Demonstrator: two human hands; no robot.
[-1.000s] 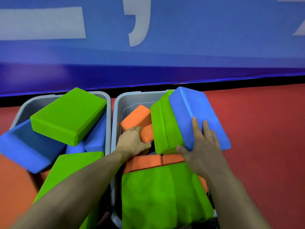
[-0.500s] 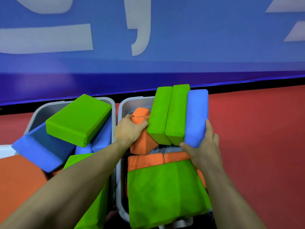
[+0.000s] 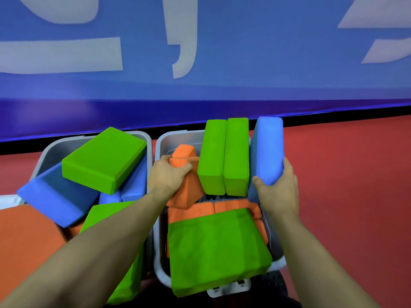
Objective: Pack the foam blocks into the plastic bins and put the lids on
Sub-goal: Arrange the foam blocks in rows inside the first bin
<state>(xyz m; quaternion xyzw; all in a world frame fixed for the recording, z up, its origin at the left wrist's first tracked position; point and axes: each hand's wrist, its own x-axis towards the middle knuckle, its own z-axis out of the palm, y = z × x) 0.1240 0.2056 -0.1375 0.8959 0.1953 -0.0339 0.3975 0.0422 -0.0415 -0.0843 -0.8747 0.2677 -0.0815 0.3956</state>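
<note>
Two grey plastic bins stand side by side on the red floor, the left bin (image 3: 47, 152) and the right bin (image 3: 165, 138). My left hand (image 3: 166, 176) grips an orange foam block (image 3: 185, 192) tilted inside the right bin. My right hand (image 3: 278, 185) grips a blue foam block (image 3: 268, 150) held upright at that bin's right rim. Two green blocks (image 3: 224, 156) stand on end between my hands. A large green block (image 3: 218, 250) lies across flat orange blocks (image 3: 193, 212) at the bin's near end.
The left bin is heaped with a green block (image 3: 102, 158), blue blocks (image 3: 55, 198) and another green block (image 3: 104, 212). An orange block (image 3: 24, 238) lies at the left edge. A blue wall (image 3: 200, 52) rises close behind the bins. Red floor (image 3: 351, 185) spreads to the right.
The two green blocks and the blue block went from leaning to standing upright. My right hand has pulled the blue block apart to the right. My left hand has lifted and tilted the orange block.
</note>
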